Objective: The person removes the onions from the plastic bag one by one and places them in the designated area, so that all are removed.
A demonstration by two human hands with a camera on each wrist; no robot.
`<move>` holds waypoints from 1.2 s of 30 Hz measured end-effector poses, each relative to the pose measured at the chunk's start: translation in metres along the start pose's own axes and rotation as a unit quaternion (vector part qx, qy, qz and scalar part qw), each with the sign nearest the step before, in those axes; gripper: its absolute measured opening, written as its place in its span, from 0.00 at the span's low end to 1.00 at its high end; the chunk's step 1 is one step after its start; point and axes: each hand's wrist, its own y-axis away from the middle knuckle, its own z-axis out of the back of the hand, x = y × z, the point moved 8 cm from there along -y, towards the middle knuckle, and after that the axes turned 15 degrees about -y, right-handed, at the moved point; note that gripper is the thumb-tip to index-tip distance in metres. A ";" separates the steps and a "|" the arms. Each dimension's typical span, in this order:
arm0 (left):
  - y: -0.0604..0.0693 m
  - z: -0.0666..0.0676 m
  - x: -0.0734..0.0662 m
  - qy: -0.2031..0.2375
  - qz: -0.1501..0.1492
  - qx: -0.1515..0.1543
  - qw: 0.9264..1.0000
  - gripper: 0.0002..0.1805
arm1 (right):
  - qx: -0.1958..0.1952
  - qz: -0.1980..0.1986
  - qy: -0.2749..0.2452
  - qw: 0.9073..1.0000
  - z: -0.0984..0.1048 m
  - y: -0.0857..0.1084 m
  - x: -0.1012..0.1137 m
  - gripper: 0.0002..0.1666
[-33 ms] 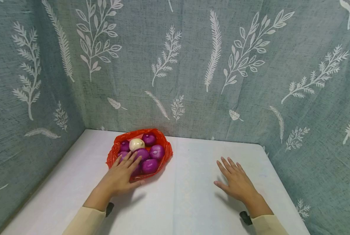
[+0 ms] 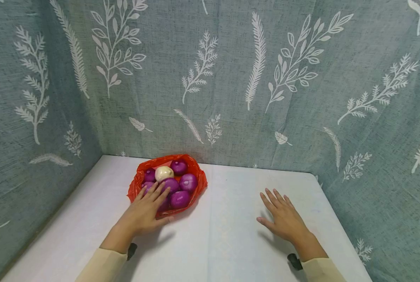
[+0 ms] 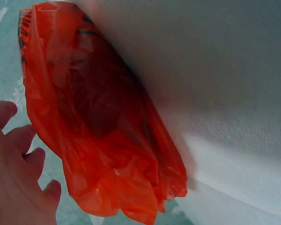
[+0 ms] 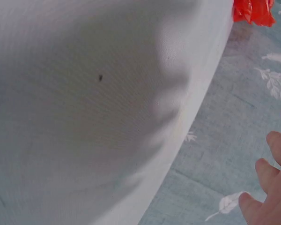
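Note:
A red plastic bag (image 2: 202, 181) stands on the table with its mouth rolled wide. Several purple onions (image 2: 188, 182) and one pale, whitish onion (image 2: 164, 173) lie inside it. My left hand (image 2: 144, 213) is over the bag's near left side, fingers spread and hiding part of the onions; it grips nothing. In the left wrist view its fingers (image 3: 35, 161) are beside the bag's wall (image 3: 107, 154), and whether they touch it I cannot tell. Off to the right, my right hand (image 2: 284, 219) hovers palm down above the table with its fingers spread, holding nothing.
A white cloth covers the table (image 2: 231, 235). Grey-green curtains (image 2: 231, 78) with white leaf prints close off the back and both sides. A dark strap piece (image 2: 294, 261) shows at the right wrist. The bag stands near the table's back left edge.

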 end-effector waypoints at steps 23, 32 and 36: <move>0.006 0.007 0.025 -0.003 0.030 0.008 0.999 0.54 | -0.018 0.015 -0.043 0.999 -0.006 -0.021 0.033 0.50; 0.005 0.008 0.050 -0.008 0.060 0.025 0.998 0.55 | -0.030 0.042 -0.073 0.996 -0.009 -0.041 0.056 0.46; 0.006 0.007 0.064 0.001 0.076 0.031 0.997 0.57 | -0.027 0.038 -0.102 0.994 -0.012 -0.052 0.064 0.43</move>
